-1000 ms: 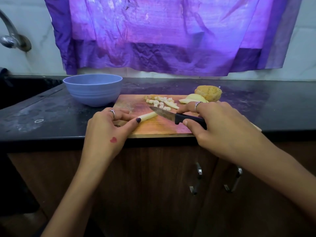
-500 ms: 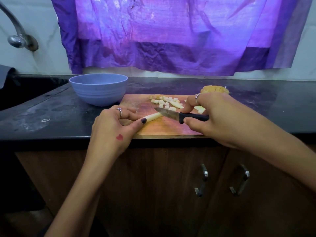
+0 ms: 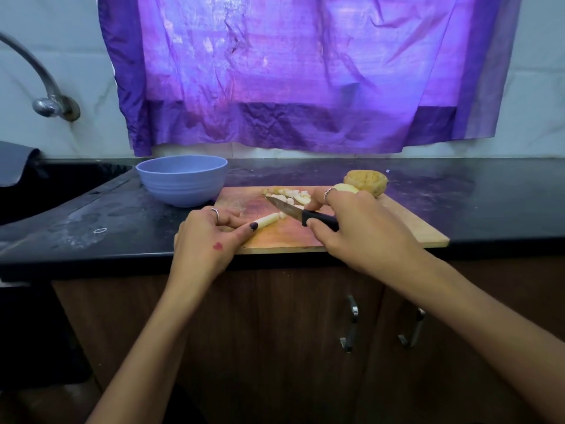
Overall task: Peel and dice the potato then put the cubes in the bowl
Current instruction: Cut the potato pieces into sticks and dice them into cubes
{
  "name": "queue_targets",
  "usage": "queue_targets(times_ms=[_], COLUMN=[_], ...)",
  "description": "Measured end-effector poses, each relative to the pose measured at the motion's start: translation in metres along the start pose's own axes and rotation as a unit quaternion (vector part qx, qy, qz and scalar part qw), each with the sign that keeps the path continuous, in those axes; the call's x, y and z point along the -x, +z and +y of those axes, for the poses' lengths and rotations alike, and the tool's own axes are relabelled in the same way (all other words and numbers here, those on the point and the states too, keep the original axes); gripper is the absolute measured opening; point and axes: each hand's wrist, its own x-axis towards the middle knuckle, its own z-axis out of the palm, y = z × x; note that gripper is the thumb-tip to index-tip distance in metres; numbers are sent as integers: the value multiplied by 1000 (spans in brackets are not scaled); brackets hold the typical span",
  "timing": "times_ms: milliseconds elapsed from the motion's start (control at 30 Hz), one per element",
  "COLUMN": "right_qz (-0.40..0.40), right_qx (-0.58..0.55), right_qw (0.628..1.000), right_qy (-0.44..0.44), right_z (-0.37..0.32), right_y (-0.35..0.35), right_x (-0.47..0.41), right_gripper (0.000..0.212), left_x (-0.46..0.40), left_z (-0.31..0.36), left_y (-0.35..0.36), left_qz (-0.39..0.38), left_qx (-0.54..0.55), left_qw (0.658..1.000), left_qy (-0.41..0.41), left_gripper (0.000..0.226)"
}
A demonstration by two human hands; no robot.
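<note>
Left hand (image 3: 208,240) pinches the potato strip (image 3: 267,220) on the cutting board (image 3: 397,221); right hand (image 3: 360,231) clamps the knife (image 3: 293,211) — cut straight down, fingertips clear of the blade.

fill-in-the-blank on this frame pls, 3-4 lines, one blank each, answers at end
1. The right hand grips a black-handled ____.
2. The left hand pinches a potato strip lying on the ____ board.
3. The bowl stands to the ____ of the cutting board.
4. The diced cubes lie on the board, not in the ____.

Answers: knife; cutting; left; bowl
</note>
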Motion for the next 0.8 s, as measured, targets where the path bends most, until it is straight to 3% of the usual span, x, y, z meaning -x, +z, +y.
queue_targets(times_ms=[500,800], right_qz=[-33,-32], right_qx=[-31,-52], right_qw=[999,998], right_qy=[-11,-14], right_z=[0,4], right_y=[3,9], right_x=[-20,-26], right_gripper=[18,16], left_x=[2,3], left_z=[2,3], left_y=[-1,1], left_qz=[6,20], left_qx=[-16,-16], left_qw=[1000,1000], left_qy=[3,10], left_gripper=[7,14])
